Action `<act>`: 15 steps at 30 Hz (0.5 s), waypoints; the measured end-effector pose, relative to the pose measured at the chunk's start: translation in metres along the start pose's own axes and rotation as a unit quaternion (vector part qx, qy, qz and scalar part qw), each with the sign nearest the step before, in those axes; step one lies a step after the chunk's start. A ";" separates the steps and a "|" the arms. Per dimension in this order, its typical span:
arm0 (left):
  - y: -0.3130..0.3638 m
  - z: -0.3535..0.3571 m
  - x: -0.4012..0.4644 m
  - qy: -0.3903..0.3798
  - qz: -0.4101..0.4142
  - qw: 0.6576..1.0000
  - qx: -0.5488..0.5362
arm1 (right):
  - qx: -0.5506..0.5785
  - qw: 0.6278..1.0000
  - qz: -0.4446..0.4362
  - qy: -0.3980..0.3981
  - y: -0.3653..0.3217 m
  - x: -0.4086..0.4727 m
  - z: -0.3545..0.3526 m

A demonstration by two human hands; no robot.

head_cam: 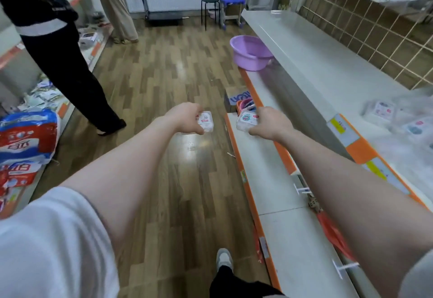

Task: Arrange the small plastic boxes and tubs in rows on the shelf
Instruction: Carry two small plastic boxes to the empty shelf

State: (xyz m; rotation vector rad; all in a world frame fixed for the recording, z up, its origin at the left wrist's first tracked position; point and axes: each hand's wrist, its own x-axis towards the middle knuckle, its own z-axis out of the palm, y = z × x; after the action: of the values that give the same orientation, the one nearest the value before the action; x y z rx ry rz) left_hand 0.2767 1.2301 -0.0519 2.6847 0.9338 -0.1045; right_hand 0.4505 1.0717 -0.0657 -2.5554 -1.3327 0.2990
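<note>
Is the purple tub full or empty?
Empty as far as shown: the purple tub sits upright on the lower shelf, its visible inside bare.

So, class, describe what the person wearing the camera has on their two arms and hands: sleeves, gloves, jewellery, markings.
Both hands, left hand and right hand, are bare: no gloves, rings or watch visible. Both forearms are uncovered. A short white fabric sleeve covers the left upper arm; a pale grey-looking sleeve edge shows at the right. No markings are visible.
</note>
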 end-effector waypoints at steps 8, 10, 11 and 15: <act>0.012 -0.042 0.133 0.002 0.007 1.000 0.005 | -0.009 0.999 0.005 0.030 0.030 0.127 -0.040; 0.009 -0.049 0.159 0.007 0.005 1.000 -0.003 | -0.012 0.999 0.011 0.032 0.033 0.153 -0.045; 0.006 -0.052 0.171 0.008 0.005 1.000 -0.008 | -0.013 0.999 0.014 0.033 0.034 0.165 -0.046; -0.006 -0.057 0.218 0.009 0.021 1.000 -0.004 | -0.015 0.999 0.018 0.038 0.034 0.208 -0.052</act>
State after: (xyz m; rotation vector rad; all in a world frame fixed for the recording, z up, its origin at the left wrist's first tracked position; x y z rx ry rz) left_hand 0.4425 1.3813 -0.0343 2.6999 0.8801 -0.0666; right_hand 0.6086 1.2183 -0.0412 -2.5899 -1.2735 0.1869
